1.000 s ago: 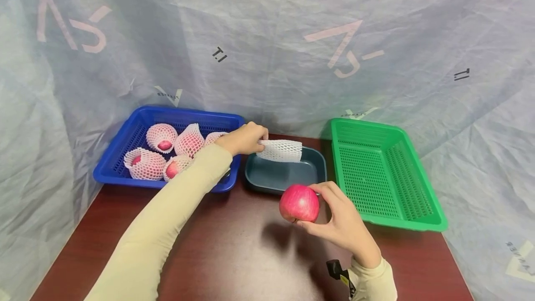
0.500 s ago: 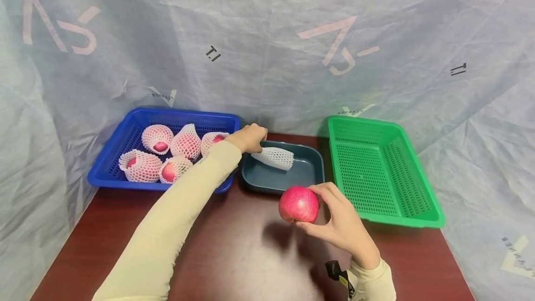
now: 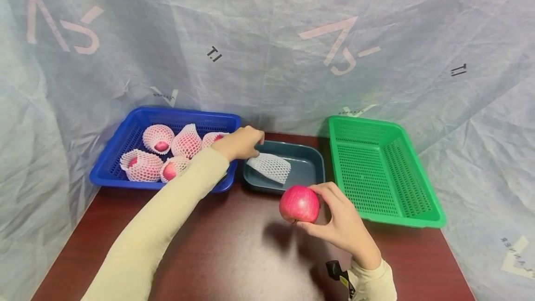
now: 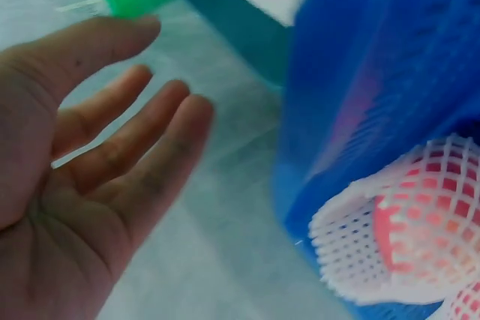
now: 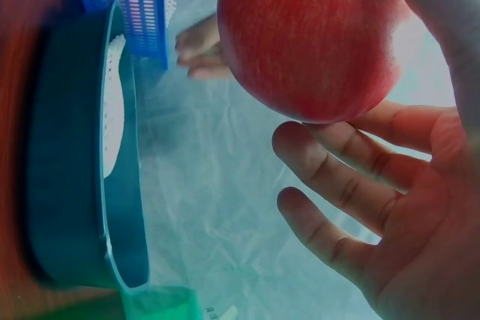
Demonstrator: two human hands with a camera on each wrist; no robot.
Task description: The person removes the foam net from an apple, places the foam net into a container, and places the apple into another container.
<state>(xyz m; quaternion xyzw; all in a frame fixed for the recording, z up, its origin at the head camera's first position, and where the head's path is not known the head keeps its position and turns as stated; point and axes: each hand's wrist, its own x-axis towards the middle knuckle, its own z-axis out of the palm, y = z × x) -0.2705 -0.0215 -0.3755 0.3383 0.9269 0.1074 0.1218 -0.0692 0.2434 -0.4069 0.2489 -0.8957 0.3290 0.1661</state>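
A bare red apple [image 3: 299, 204] is pinched between the thumb and fingers of my right hand [image 3: 340, 219], held over the table in front of the dark teal tray [image 3: 311, 152]. In the right wrist view the apple [image 5: 307, 43] fills the top, with two lower fingers off it. A white foam net sleeve [image 3: 270, 167] lies flat in the tray's left part. My left hand [image 3: 244, 142] is just above the tray's left rim, near that sleeve. In the left wrist view my left hand [image 4: 97, 140] has parted fingers and nothing between them.
On the left stands a blue basket [image 3: 113, 152] with several apples in foam nets, one being a netted apple [image 3: 144, 166] at the front. To the right is a green basket [image 3: 422, 185]. A grey printed sheet [image 3: 267, 50] hangs behind the brown table [image 3: 234, 254].
My left hand has let go of the foam net sleeve, which has dropped into the tray, and has drawn slightly left. The right hand and apple stay almost still.
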